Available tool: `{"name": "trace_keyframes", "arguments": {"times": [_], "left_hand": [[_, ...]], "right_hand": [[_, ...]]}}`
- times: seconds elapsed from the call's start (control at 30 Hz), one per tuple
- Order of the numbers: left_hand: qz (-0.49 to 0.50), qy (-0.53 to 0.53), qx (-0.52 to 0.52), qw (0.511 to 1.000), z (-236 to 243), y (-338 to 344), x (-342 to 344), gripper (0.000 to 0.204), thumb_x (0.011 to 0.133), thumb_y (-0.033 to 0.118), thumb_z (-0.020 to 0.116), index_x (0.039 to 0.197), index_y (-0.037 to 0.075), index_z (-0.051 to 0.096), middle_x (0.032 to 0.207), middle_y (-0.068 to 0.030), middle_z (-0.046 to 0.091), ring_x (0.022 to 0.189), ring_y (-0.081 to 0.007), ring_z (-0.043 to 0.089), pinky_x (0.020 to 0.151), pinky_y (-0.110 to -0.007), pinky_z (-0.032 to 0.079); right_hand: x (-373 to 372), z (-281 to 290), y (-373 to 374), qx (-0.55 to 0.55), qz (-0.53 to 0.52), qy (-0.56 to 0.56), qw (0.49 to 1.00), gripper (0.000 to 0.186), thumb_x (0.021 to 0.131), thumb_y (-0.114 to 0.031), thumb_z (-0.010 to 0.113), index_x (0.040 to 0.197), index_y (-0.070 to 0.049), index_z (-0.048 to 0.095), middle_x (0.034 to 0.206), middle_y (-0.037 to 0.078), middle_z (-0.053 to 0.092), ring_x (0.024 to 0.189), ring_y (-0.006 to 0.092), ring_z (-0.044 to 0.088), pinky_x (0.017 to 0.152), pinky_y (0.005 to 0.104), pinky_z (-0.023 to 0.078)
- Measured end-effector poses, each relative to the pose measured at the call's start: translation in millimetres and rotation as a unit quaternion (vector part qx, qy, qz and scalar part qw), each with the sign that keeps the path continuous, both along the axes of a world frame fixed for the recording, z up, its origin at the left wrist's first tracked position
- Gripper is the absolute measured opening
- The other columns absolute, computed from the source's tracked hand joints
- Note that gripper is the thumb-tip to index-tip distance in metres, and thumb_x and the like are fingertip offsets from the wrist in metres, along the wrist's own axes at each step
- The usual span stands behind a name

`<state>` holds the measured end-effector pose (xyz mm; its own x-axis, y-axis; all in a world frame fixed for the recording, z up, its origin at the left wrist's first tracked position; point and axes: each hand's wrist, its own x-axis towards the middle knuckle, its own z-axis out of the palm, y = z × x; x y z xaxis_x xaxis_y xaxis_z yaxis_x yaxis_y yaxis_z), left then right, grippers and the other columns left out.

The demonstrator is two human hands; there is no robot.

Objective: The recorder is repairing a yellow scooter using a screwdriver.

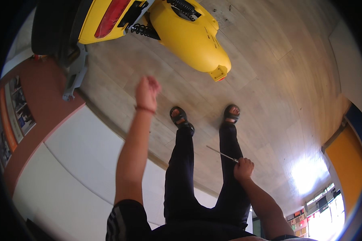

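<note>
My right hand [244,168] is closed around the handle of a screwdriver [223,154], in front of my right thigh. Its long thin metal shaft points up and to the left; the handle is mostly hidden in my fist. Out ahead, my left hand [147,91] is raised with its fingers curled in, slightly blurred. What they hold, if anything, I cannot make out. Nearest to that hand is a yellow scooter-like vehicle with a rounded yellow fender [189,38], black coil springs [144,30] and a red light [112,18] on its yellow body.
A grey metal bracket [76,72] juts from the vehicle beside a reddish-brown panel [48,92] with pictures. White panels [84,140] run along my left. My sandalled feet stand on the wood-look floor [265,80]. An orange panel [348,160] is at right.
</note>
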<state>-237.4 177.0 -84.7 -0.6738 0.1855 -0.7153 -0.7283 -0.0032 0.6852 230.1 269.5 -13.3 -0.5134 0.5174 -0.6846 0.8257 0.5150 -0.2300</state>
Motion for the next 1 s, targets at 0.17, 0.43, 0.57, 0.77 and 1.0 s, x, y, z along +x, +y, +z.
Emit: {"name": "trace_keyframes", "arguments": {"times": [0.17,0.43,0.57,0.77,1.0], "left_hand": [[0.043,0.015,0.093,0.995,33.2,125.0,-95.8,0.022,0.093,0.025,0.045,0.095,0.004,0.053,0.082,-0.0042,0.057,0.073,-0.0173,0.053,0.077,-0.035,0.046],[0.117,-0.006,0.200,0.973,30.5,133.1,-131.5,0.019,0.096,0.017,0.038,0.086,0.002,0.046,0.071,-0.0056,0.049,0.056,-0.0141,0.042,0.057,-0.028,0.040],[0.143,-0.007,0.183,0.973,32.9,138.5,-133.3,0.017,0.095,0.014,0.039,0.084,0.003,0.044,0.068,-0.0048,0.046,0.053,-0.0130,0.040,0.054,-0.027,0.039],[0.175,-0.016,0.180,0.968,38.1,144.7,-134.0,0.018,0.096,0.012,0.037,0.082,0.003,0.043,0.064,-0.0055,0.044,0.052,-0.0137,0.040,0.055,-0.028,0.041],[0.162,-0.009,0.195,0.967,36.1,145.3,-130.4,0.020,0.096,0.012,0.035,0.081,0.002,0.044,0.065,-0.0061,0.045,0.054,-0.0151,0.042,0.059,-0.030,0.042]], "right_hand": [[9.3,0.8,3.9,-0.010,-0.017,-0.037,0.999,0.007,0.067,-0.012,0.056,0.073,-0.009,0.052,0.076,0.010,0.055,0.078,0.0294,0.053,0.071,0.0438,0.039],[14.3,0.5,9.0,-0.011,-0.041,-0.024,0.999,0.007,0.067,-0.012,0.056,0.073,-0.009,0.053,0.076,0.010,0.055,0.078,0.0299,0.053,0.071,0.0443,0.039],[12.2,4.0,13.6,-0.006,-0.042,-0.016,0.999,0.007,0.067,-0.010,0.055,0.074,-0.008,0.053,0.074,0.011,0.053,0.077,0.0303,0.053,0.069,0.0444,0.038],[9.6,3.7,19.0,-0.004,-0.043,0.002,0.999,0.007,0.067,-0.009,0.055,0.073,-0.008,0.052,0.073,0.011,0.053,0.076,0.0303,0.052,0.069,0.0444,0.038],[8.6,2.7,21.0,-0.024,-0.039,-0.025,0.999,0.006,0.068,-0.011,0.056,0.072,-0.009,0.052,0.076,0.010,0.054,0.077,0.0299,0.053,0.071,0.0438,0.039]]}}
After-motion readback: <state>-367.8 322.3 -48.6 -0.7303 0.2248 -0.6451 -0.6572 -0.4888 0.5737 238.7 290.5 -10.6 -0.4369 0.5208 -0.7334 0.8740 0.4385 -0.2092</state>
